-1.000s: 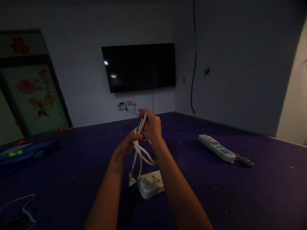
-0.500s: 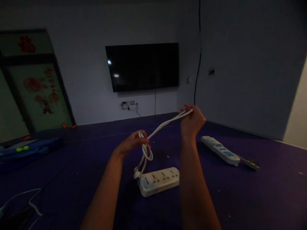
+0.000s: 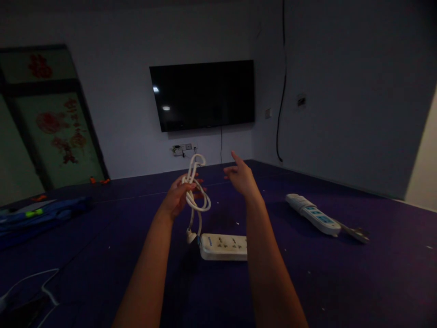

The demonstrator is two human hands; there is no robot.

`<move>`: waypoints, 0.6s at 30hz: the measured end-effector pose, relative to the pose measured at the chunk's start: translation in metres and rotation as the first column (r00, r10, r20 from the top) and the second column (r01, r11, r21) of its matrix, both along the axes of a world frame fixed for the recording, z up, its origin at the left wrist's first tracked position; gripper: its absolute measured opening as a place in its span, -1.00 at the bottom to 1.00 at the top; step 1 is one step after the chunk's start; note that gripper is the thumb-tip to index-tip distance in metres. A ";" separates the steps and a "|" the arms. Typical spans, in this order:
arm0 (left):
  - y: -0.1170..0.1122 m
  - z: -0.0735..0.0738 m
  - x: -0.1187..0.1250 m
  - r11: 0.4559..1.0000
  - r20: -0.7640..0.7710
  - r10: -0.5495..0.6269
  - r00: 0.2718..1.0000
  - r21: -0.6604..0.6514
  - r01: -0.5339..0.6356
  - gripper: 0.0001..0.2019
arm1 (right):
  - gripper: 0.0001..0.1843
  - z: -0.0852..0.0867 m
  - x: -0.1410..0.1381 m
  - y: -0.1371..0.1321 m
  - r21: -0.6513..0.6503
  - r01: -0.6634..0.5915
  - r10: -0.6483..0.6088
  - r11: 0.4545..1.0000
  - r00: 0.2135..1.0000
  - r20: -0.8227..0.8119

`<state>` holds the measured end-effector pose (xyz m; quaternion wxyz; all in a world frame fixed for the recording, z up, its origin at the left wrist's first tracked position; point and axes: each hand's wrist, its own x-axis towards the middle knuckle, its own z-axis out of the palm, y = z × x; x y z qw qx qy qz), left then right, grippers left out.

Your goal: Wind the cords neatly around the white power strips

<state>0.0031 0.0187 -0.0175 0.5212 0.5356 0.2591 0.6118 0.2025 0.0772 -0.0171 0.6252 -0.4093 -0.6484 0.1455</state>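
Observation:
My left hand (image 3: 178, 193) is closed on a looped white power cord (image 3: 205, 201), with a short loop standing up above the fingers. The cord runs down to a white power strip (image 3: 223, 247) lying on the purple surface, its right end hidden behind my right forearm. The cord's plug (image 3: 191, 236) hangs at the strip's left end. To the right of the loops, my right hand (image 3: 241, 176) is apart from the cord, fingers stretched out with nothing in them.
On the purple surface (image 3: 218, 300), a second power strip (image 3: 313, 214) wrapped in its own cord lies at right, beside a metal utensil (image 3: 355, 233). Blue cloth (image 3: 44, 218) and a thin white cable (image 3: 48, 291) are at left. A television (image 3: 205, 95) hangs on the wall.
My right hand has let go of the doubled cord and moved left and slightly down. The stretched cord has sprung into a loop above my left hand. The power strip has turned slightly.

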 end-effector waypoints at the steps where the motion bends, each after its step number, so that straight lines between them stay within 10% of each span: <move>1: 0.002 0.001 -0.002 0.999 0.054 0.040 0.998 -0.012 -0.040 -0.65 | -0.22 0.000 -0.004 -0.001 -0.029 -0.034 0.035 0.999 0.999 0.039; 7: 0.012 0.005 -0.023 0.959 0.365 0.275 0.889 -0.176 -0.224 -0.79 | -0.21 -0.007 -0.029 -0.005 -0.390 -0.349 0.484 0.852 0.809 0.333; 18: 0.018 0.008 -0.063 0.885 0.731 0.410 0.546 -0.175 -0.430 -0.97 | 0.37 -0.035 -0.095 -0.006 -0.766 -0.335 0.831 0.549 0.321 0.455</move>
